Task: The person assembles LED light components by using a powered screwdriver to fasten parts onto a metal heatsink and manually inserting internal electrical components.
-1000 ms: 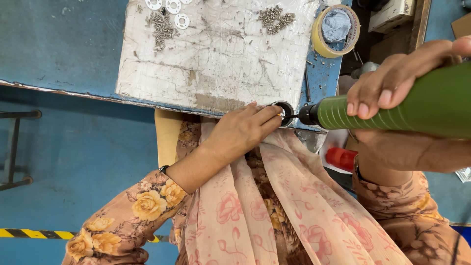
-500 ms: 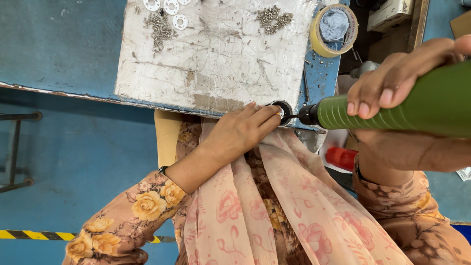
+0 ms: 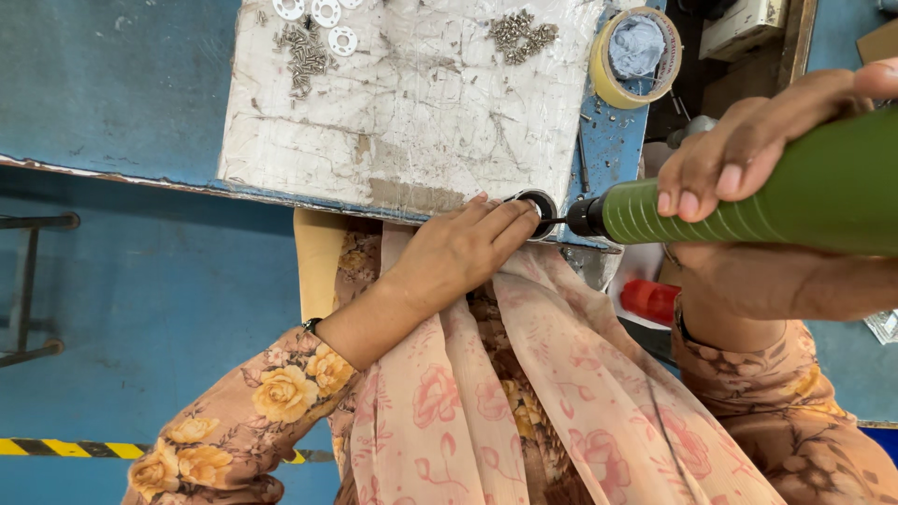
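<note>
My left hand [image 3: 458, 252] grips a small round black-and-silver part [image 3: 540, 204] at the near edge of the blue workbench [image 3: 112, 84]. My right hand [image 3: 776, 187] is wrapped around a green electric screwdriver [image 3: 748, 201], held sideways. Its black tip and thin bit touch the round part from the right. The fingers of my left hand hide most of the part.
A worn white board [image 3: 421, 103] covers the bench top. On it lie two heaps of small screws [image 3: 304, 51] [image 3: 522, 33] and white washers [image 3: 327, 14]. A roll of yellow tape [image 3: 636, 51] sits at the right. A red object [image 3: 650, 301] lies below the bench edge.
</note>
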